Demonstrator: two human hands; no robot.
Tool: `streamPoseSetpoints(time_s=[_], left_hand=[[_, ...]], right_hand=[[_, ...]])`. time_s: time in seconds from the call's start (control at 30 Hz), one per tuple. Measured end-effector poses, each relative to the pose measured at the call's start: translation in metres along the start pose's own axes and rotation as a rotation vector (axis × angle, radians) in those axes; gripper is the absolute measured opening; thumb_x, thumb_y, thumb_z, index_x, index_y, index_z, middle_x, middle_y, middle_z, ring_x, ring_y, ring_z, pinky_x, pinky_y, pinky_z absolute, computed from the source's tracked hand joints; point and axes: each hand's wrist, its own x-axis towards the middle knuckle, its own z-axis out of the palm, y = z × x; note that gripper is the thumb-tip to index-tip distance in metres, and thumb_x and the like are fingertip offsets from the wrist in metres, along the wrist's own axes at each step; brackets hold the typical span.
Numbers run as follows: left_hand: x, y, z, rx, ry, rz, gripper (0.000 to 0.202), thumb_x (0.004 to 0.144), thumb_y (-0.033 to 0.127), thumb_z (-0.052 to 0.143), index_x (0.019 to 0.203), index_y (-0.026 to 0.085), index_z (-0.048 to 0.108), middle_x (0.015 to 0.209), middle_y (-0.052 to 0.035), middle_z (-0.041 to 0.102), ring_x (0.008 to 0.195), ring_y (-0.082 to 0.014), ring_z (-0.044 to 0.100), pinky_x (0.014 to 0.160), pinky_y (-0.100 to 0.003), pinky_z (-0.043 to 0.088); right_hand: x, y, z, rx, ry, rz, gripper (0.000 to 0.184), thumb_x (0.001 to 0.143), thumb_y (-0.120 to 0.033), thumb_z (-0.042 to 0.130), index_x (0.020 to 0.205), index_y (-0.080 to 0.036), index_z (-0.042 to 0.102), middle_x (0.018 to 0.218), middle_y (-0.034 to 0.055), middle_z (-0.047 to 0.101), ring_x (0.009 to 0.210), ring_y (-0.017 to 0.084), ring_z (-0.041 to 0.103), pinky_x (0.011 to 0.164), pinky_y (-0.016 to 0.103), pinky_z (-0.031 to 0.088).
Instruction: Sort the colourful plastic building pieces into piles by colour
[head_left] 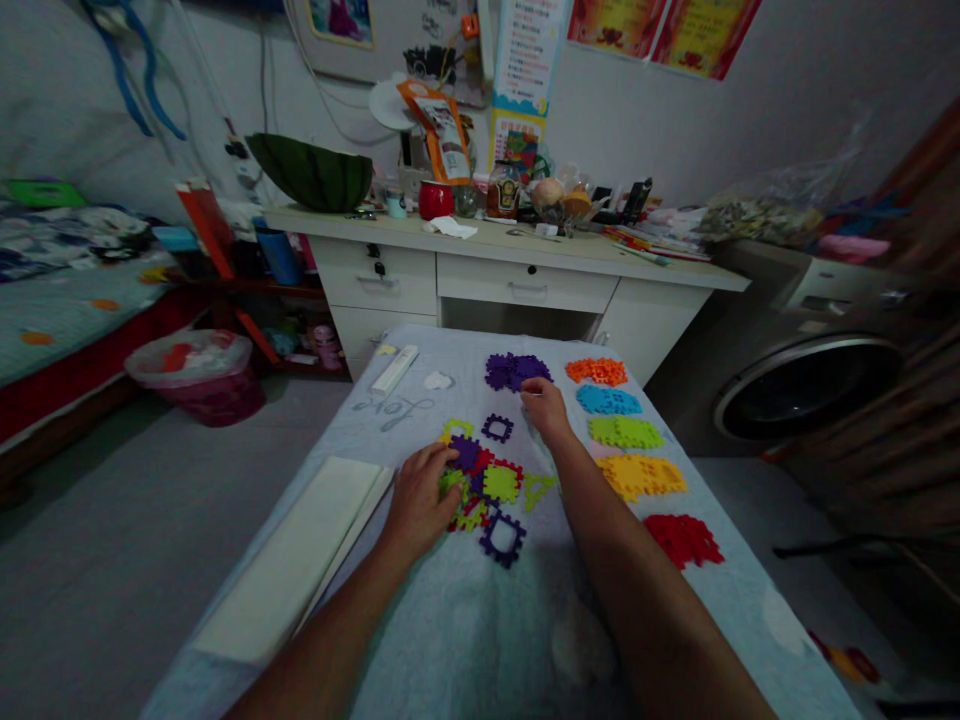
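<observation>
tiles [500,483]: mixed heap, centre | left hand [420,495]: half-curled on heap; grasp unclear | right hand [546,405]: fingers down beside far purple pile [516,370]; can't tell if holding | handling: probably light, stiff, toothed; pinch an edge or the frame hole

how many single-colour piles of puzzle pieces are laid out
6. A purple pile at the far end by the right hand; then down the right side, orange pile, blue pile, green pile, yellow pile, red pile nearest. Mixed heap excluded.
</observation>
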Motion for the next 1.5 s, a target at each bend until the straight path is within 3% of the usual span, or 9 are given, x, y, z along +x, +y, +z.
streamPoseSetpoints(time_s=[0.13, 0.23, 0.37, 0.6, 0.77, 0.97, 1.2, 1.37, 1.5], left_hand=[[0.000, 0.001, -0.001, -0.002, -0.002, -0.004, 0.037, 0.077, 0.025, 0.057, 0.114, 0.022, 0.062, 0.126, -0.0091, 0.059, 0.119, -0.0284, 0.052, 0.104, -0.049, 0.040], [0.001, 0.002, -0.002, -0.014, -0.002, -0.005, 0.035, 0.077, 0.025, 0.058, 0.112, 0.022, 0.062, 0.124, -0.0082, 0.060, 0.119, -0.0280, 0.053, 0.105, -0.048, 0.040], [0.000, 0.002, -0.002, -0.022, -0.006, -0.007, 0.034, 0.078, 0.026, 0.057, 0.111, 0.022, 0.062, 0.124, -0.0079, 0.060, 0.120, -0.0278, 0.052, 0.105, -0.048, 0.040], [-0.001, 0.000, -0.001, -0.008, -0.011, 0.003, 0.034, 0.078, 0.025, 0.056, 0.112, 0.022, 0.062, 0.125, -0.0080, 0.060, 0.120, -0.0272, 0.052, 0.105, -0.047, 0.040], [0.000, 0.001, -0.002, -0.024, -0.009, -0.006, 0.035, 0.078, 0.025, 0.057, 0.112, 0.022, 0.062, 0.123, -0.0082, 0.061, 0.118, -0.0270, 0.053, 0.104, -0.047, 0.041], [0.001, 0.002, -0.004, -0.020, -0.017, 0.000, 0.035, 0.078, 0.025, 0.057, 0.111, 0.021, 0.062, 0.120, -0.0084, 0.063, 0.115, -0.0274, 0.054, 0.102, -0.048, 0.042], [0.002, 0.002, -0.005, -0.014, -0.019, 0.002, 0.034, 0.077, 0.025, 0.057, 0.111, 0.021, 0.062, 0.119, -0.0080, 0.064, 0.115, -0.0273, 0.055, 0.102, -0.046, 0.042], [0.002, 0.001, -0.004, -0.008, -0.018, 0.006, 0.032, 0.078, 0.025, 0.057, 0.109, 0.023, 0.062, 0.119, -0.0068, 0.064, 0.114, -0.0266, 0.055, 0.101, -0.045, 0.042], [0.003, 0.002, -0.004, -0.003, -0.024, -0.011, 0.033, 0.078, 0.024, 0.057, 0.110, 0.021, 0.062, 0.119, -0.0076, 0.064, 0.114, -0.0268, 0.055, 0.101, -0.045, 0.042]], right_hand=[[-0.028, -0.001, -0.001, -0.253, -0.183, -0.140, 0.021, 0.074, -0.018, 0.059, 0.093, -0.017, 0.068, 0.093, 0.0045, 0.068, 0.087, 0.017, 0.060, 0.083, 0.030, 0.046], [-0.041, -0.004, 0.001, -0.441, -0.222, -0.230, 0.028, 0.077, -0.026, 0.065, 0.102, -0.016, 0.068, 0.102, 0.0093, 0.066, 0.096, 0.021, 0.057, 0.090, 0.034, 0.041], [-0.046, -0.007, 0.002, -0.522, -0.260, -0.270, 0.024, 0.076, -0.031, 0.069, 0.095, -0.016, 0.069, 0.098, 0.0087, 0.065, 0.097, 0.021, 0.055, 0.091, 0.034, 0.038], [-0.039, 0.003, -0.004, -0.299, -0.201, -0.173, 0.012, 0.073, -0.022, 0.066, 0.084, -0.017, 0.065, 0.079, 0.0003, 0.063, 0.076, 0.015, 0.056, 0.072, 0.026, 0.040], [-0.034, 0.008, -0.008, -0.102, -0.164, -0.098, 0.011, 0.070, -0.027, 0.066, 0.075, -0.019, 0.061, 0.065, -0.0040, 0.058, 0.063, 0.013, 0.054, 0.061, 0.024, 0.038], [-0.018, 0.014, -0.005, 0.095, -0.017, 0.042, 0.016, 0.067, -0.032, 0.066, 0.067, -0.020, 0.056, 0.057, -0.0038, 0.056, 0.057, 0.014, 0.053, 0.055, 0.023, 0.039], [0.018, 0.014, 0.007, 0.314, 0.123, 0.315, 0.020, 0.062, -0.027, 0.069, 0.063, -0.022, 0.050, 0.046, -0.0074, 0.050, 0.048, 0.013, 0.053, 0.049, 0.022, 0.040], [0.027, 0.009, 0.012, 0.419, 0.173, 0.375, 0.022, 0.064, -0.021, 0.067, 0.067, -0.022, 0.045, 0.046, -0.0080, 0.049, 0.045, 0.011, 0.053, 0.045, 0.021, 0.043], [0.020, 0.008, 0.009, 0.497, 0.189, 0.385, 0.022, 0.063, -0.015, 0.063, 0.074, -0.021, 0.045, 0.055, -0.0064, 0.054, 0.053, 0.011, 0.059, 0.052, 0.020, 0.049]])
